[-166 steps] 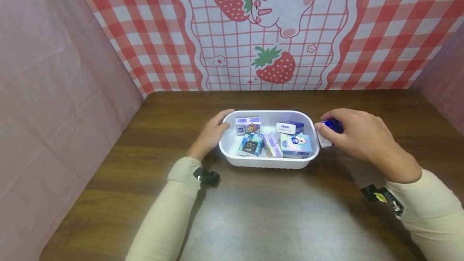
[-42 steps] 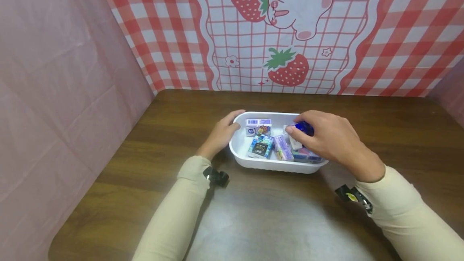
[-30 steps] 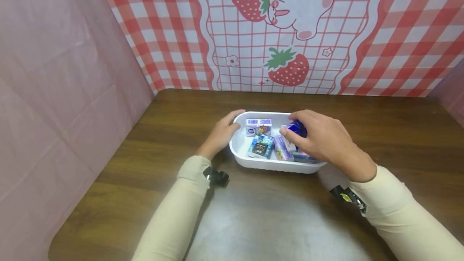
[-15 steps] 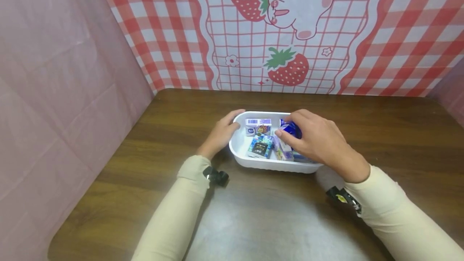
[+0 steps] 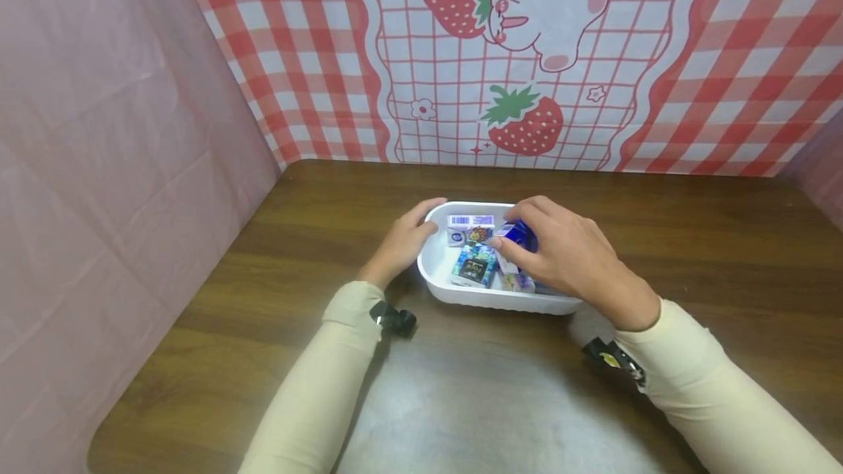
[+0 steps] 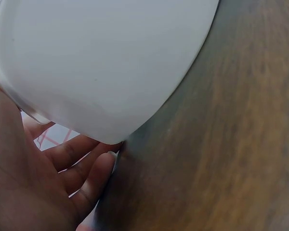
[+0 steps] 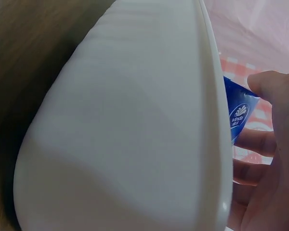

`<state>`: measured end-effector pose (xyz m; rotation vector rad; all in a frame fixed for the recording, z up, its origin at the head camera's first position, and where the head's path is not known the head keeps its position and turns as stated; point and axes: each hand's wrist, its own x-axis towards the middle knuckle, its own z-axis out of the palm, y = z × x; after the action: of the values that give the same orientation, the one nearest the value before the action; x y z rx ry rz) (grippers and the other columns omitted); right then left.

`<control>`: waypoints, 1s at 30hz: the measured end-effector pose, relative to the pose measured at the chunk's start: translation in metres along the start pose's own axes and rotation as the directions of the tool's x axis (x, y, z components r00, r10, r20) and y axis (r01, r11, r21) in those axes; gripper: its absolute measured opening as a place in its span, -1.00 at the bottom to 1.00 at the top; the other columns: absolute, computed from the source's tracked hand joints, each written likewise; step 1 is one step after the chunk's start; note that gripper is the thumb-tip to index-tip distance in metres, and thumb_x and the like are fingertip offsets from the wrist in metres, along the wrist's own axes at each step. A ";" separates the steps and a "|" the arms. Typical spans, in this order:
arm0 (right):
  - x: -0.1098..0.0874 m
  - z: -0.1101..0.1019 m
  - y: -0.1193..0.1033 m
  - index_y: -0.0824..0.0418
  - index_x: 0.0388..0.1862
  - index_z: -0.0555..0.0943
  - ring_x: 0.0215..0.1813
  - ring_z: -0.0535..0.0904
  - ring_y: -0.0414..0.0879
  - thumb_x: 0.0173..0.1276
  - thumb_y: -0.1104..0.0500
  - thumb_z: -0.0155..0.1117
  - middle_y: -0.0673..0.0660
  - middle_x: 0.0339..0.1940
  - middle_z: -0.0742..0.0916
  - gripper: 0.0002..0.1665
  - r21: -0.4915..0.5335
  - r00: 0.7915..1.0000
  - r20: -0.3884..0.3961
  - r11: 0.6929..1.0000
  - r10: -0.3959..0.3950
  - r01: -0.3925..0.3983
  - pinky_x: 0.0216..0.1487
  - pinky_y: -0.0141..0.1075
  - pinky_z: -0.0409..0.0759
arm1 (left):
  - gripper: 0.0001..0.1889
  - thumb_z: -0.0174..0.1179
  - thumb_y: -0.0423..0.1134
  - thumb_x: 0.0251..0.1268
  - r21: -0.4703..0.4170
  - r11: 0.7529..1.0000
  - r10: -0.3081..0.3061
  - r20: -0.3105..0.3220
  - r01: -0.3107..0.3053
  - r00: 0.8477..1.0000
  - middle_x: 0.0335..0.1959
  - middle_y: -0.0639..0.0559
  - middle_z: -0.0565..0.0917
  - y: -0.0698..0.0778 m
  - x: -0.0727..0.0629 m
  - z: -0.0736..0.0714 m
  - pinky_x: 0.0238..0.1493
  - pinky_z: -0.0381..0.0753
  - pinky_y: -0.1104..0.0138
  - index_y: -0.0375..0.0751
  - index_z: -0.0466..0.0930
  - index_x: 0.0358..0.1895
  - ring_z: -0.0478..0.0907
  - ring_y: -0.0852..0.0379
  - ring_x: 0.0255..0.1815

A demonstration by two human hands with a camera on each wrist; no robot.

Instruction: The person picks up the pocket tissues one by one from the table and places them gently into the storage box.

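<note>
A white plastic basin (image 5: 494, 301) stands on the table with several small tissue packs in it. My left hand (image 5: 400, 243) grips its left end, thumb over the rim and fingers along the outer wall. My right hand (image 5: 566, 246) pinches a blue and white tissue pack (image 5: 523, 235) over the basin's right half. In the right wrist view that Vinda-marked pack (image 7: 238, 111) shows partly above the rim. A purple-white pack (image 5: 470, 230) lies at the back left, a teal patterned pack (image 5: 474, 266) before it. A lavender pack (image 5: 519, 283) is partly covered; my right hand hides the others.
The brown wooden table (image 5: 461, 393) runs around the basin on all sides. A red checked strawberry cloth (image 5: 527, 123) hangs behind it, and a pink cloth (image 5: 118, 167) hangs on the left.
My right hand has carried the blue tissue pack from outside the basin's right end to over its inside, drifting left over the last second. My left hand keeps its grip on the basin.
</note>
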<state>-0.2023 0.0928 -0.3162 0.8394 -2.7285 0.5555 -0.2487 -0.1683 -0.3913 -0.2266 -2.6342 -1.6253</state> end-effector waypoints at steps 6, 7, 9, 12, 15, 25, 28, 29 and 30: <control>0.001 0.005 -0.003 0.09 0.12 0.63 0.10 0.60 0.06 0.36 -0.28 0.26 0.12 0.14 0.64 -0.42 -0.010 0.999 0.004 0.999 -0.032 0.032 0.06 0.09 0.62 | -0.52 0.02 -0.24 0.48 -0.009 1.000 0.005 0.000 -0.005 1.000 0.30 -0.07 0.55 0.000 0.000 0.000 -0.05 0.63 0.18 0.12 0.45 0.42 0.60 0.02 0.04; 0.001 0.006 -0.003 0.09 0.11 0.63 0.09 0.61 0.06 0.36 -0.27 0.27 0.12 0.14 0.65 -0.43 -0.011 0.999 0.003 0.999 -0.038 0.038 0.06 0.09 0.62 | -0.52 0.02 -0.24 0.48 -0.011 1.000 0.006 -0.001 -0.006 1.000 0.30 -0.07 0.55 0.000 0.000 0.000 -0.07 0.64 0.18 0.12 0.45 0.41 0.61 0.01 0.02; 0.001 0.007 -0.003 0.10 0.11 0.63 0.08 0.61 0.05 0.36 -0.27 0.26 0.12 0.13 0.65 -0.43 -0.010 0.999 0.000 0.999 -0.049 0.049 0.06 0.08 0.62 | -0.52 0.02 -0.24 0.48 -0.012 1.000 0.009 0.000 -0.009 1.000 0.30 -0.07 0.55 -0.001 0.000 0.000 -0.06 0.64 0.18 0.12 0.44 0.42 0.61 0.01 0.02; 0.002 0.008 -0.003 0.10 0.10 0.63 0.07 0.62 0.05 0.36 -0.27 0.26 0.12 0.12 0.66 -0.44 -0.005 0.998 -0.008 0.998 -0.063 0.063 0.04 0.07 0.63 | -0.52 0.02 -0.24 0.48 -0.010 1.000 0.006 0.001 -0.006 1.000 0.31 -0.07 0.55 -0.001 0.000 0.000 -0.04 0.63 0.18 0.13 0.44 0.42 0.60 0.01 0.04; 0.003 0.009 -0.002 0.11 0.10 0.64 0.07 0.63 0.05 0.34 -0.27 0.29 0.12 0.11 0.66 -0.43 -0.007 0.997 -0.019 0.997 -0.080 0.080 0.05 0.06 0.64 | -0.52 0.02 -0.24 0.49 -0.011 1.000 0.007 0.003 -0.007 1.000 0.31 -0.07 0.54 0.000 0.000 -0.001 -0.03 0.63 0.18 0.12 0.44 0.42 0.60 0.02 0.06; 0.002 0.011 -0.002 0.12 0.11 0.63 0.09 0.63 0.09 0.35 -0.15 0.34 0.14 0.11 0.66 -0.51 -0.019 0.995 -0.009 0.995 -0.101 0.101 0.10 0.07 0.60 | -0.52 0.02 -0.24 0.48 -0.010 1.000 0.019 0.002 -0.019 1.000 0.28 -0.08 0.56 -0.001 -0.001 0.000 -0.06 0.64 0.19 0.10 0.44 0.42 0.63 0.02 -0.02; 0.003 0.010 -0.001 0.12 0.10 0.63 0.07 0.63 0.08 0.35 -0.12 0.35 0.13 0.09 0.66 -0.52 -0.018 0.995 -0.004 0.995 -0.103 0.103 0.09 0.06 0.61 | -0.52 0.01 -0.25 0.48 -0.010 1.000 0.020 0.004 -0.020 1.000 0.29 -0.09 0.56 0.000 -0.001 -0.001 -0.10 0.66 0.20 0.10 0.44 0.42 0.64 0.01 -0.04; 0.003 0.010 -0.001 0.12 0.10 0.63 0.06 0.64 0.08 0.34 -0.12 0.35 0.13 0.08 0.67 -0.53 -0.021 0.994 -0.003 0.994 -0.105 0.105 0.08 0.05 0.61 | -0.52 0.01 -0.25 0.49 -0.010 1.000 0.022 0.005 -0.022 1.000 0.29 -0.09 0.55 0.001 -0.001 -0.001 -0.11 0.66 0.20 0.09 0.43 0.43 0.64 0.01 -0.04; 0.003 0.010 -0.001 0.13 0.09 0.63 0.06 0.64 0.08 0.34 -0.11 0.35 0.13 0.07 0.67 -0.54 -0.025 0.994 -0.004 0.994 -0.106 0.106 0.09 0.05 0.61 | -0.52 0.01 -0.25 0.49 -0.009 1.000 0.023 0.007 -0.023 1.000 0.29 -0.09 0.55 0.001 -0.001 -0.001 -0.12 0.66 0.21 0.09 0.43 0.43 0.64 0.01 -0.03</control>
<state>-0.2054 0.0866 -0.3236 0.9682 -2.6618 0.5012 -0.2479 -0.1687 -0.3896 -0.2622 -2.6196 -1.6323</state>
